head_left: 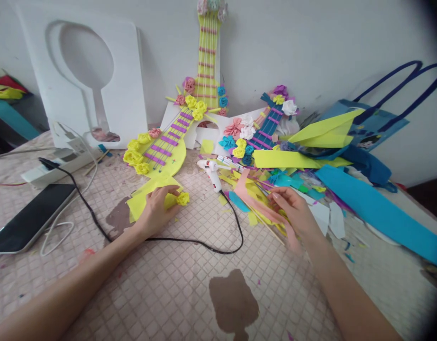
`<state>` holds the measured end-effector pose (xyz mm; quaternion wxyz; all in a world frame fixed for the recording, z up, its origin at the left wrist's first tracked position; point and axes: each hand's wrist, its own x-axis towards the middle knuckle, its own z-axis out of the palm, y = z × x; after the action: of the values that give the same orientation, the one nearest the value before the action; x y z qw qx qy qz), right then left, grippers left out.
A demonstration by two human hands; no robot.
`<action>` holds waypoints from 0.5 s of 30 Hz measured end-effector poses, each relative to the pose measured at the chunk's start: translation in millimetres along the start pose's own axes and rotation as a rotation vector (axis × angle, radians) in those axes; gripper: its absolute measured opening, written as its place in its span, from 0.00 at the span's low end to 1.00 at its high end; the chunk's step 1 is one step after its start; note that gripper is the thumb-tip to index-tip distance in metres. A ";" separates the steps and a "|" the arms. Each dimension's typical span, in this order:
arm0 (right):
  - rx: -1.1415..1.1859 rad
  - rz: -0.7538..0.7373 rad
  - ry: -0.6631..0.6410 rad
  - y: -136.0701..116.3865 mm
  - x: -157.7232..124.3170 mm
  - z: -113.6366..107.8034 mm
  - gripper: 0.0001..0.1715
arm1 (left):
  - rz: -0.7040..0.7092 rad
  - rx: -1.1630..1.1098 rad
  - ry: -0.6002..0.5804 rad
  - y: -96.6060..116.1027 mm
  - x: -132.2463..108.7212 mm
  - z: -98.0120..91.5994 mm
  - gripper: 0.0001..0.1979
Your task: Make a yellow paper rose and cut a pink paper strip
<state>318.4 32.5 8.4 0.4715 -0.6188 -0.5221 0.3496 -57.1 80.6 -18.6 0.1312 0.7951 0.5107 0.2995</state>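
My left hand (158, 208) is closed around a small yellow crepe-paper flower (183, 199), beside and partly over a yellow paper sheet (136, 202). Over the scrap pile at the right, my right hand (291, 208) has its fingers drawn together near a pink paper strip (256, 201); anything between the fingertips is too small to make out. A white glue gun (213, 177) stands between the hands, its black cord (204, 244) curving over the table. Just behind my left hand leans a yellow paper guitar (168, 151) with purple strips and yellow flowers.
A taller yellow guitar (207, 61) and a blue one (270, 125) lean at the wall. White foam board (126, 85) with a cutout, a power strip (58, 163) and a phone (33, 213) are left. Blue paper (382, 213) and a blue bag (378, 118) are right.
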 end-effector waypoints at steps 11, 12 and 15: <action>0.012 -0.007 -0.026 3.9 -2.2 -2.9 0.14 | 0.029 0.010 0.000 2.9 -0.1 -2.0 0.18; 0.013 -0.006 -0.021 3.9 -2.5 -2.8 0.14 | 0.030 0.012 -0.004 3.0 0.0 -2.6 0.18; 0.015 -0.001 -0.012 2.9 -2.9 -2.4 0.13 | 0.020 0.026 -0.033 2.4 0.6 -4.5 0.19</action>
<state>320.9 29.1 6.2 0.4733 -0.6126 -0.5227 0.3570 -58.0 79.6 -13.6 0.1261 0.8068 0.5043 0.2809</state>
